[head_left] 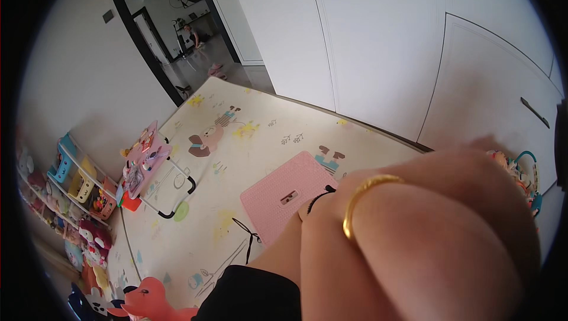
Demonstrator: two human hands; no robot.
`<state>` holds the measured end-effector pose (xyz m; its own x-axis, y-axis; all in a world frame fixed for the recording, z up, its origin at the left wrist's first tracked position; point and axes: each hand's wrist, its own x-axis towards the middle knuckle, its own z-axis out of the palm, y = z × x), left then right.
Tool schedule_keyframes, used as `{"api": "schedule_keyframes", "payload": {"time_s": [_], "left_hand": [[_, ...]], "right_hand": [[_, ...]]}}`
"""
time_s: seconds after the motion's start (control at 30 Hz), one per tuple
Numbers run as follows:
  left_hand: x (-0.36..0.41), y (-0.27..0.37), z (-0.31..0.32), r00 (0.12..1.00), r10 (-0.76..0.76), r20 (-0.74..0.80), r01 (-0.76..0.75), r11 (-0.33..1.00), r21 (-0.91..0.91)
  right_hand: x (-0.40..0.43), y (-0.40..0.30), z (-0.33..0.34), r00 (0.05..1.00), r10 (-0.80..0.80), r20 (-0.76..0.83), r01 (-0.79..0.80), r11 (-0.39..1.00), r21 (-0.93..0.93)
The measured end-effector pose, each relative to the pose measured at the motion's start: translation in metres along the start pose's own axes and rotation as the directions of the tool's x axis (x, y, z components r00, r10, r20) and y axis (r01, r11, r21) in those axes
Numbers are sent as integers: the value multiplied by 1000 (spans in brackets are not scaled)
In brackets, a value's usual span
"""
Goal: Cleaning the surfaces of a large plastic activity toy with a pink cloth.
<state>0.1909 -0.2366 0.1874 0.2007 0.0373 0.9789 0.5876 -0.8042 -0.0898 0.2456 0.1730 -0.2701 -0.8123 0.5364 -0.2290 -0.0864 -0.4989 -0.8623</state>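
Note:
Bare skin of my arms and bent legs fills the lower right, very close to the camera. A gold bangle [348, 214] circles a wrist there. Neither hand's fingers can be made out, and I cannot tell which wrist wears the bangle. Just left of it curves a thin black band [317, 199] with a beaded or toothed edge, partly hidden by skin. Beyond lies a pink textured plastic panel [270, 196] with a handle slot, partly covered by my limbs. A looped black cord [248, 232] touches its near edge. Black cloth [253, 294] covers my thigh.
A cartoon-printed play mat [253, 157] covers the floor. Left are a pink small table [162, 154] with clutter, a rack with a yellow bin [84, 183], plush toys [95, 234] and a red animal toy [151, 299]. White cabinets [377, 46] line the right. A person [193, 37] sits beyond the doorway.

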Motion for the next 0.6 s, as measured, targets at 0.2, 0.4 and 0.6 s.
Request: {"api": "schedule_keyframes", "payload": {"time_s": [0.2,0.4,0.6], "left_hand": [[-95,-18,3,692,-470,-548,641,750,166],[-271,-136,9,-213,-797,-565,976,-142,-168],[-315,-165,19,-496,-854,-159,745,-324,-583]], "right_hand": [[-7,-14,49,1000,-6,-25,4,997,-73],[41,-52,7,988,99,118,-72,974,-217],[-9,-101,115,967,239,-87,-241,970,-11]]}}
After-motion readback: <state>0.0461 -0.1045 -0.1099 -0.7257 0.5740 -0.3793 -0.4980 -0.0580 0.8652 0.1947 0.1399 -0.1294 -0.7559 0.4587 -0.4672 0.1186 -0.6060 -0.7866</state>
